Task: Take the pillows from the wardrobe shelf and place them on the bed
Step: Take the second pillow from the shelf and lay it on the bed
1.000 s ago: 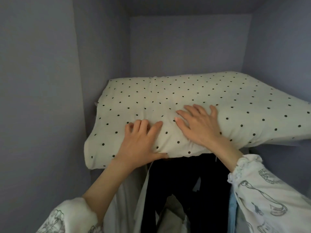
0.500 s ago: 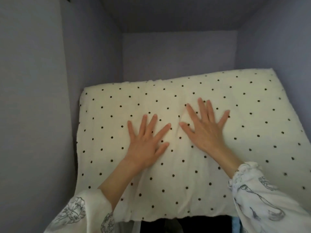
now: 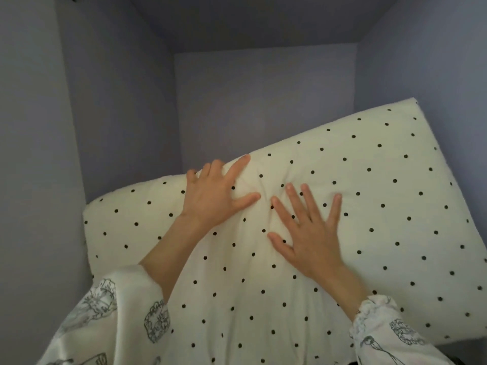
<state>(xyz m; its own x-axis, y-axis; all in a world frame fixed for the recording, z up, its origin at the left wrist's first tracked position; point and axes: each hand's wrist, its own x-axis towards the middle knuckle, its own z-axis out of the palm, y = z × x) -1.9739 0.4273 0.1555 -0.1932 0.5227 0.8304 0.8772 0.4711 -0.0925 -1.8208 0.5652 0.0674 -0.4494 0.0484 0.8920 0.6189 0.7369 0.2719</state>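
Note:
A large cream pillow (image 3: 382, 206) with small black dots fills the lower part of the head view, tilted with its right end higher than its left. My left hand (image 3: 213, 196) reaches to the pillow's far edge. Its outer fingers curl over that edge while the index finger and thumb bunch the fabric. My right hand (image 3: 308, 235) lies flat on the pillow's top face, fingers spread and straight. Both wrists come out of white printed sleeves. The shelf under the pillow is hidden, and no bed is in view.
The pillow sits inside a grey-lilac wardrobe compartment, with its left wall (image 3: 118, 114) close to the pillow's left end. The back wall (image 3: 263, 106), right wall (image 3: 434, 61) and top panel (image 3: 250, 19) enclose the space.
The pillow has come forward over the hanging clothes and tilted, right end up. My left hand has moved from the middle to the far edge and curled over it. My right hand stays flat.

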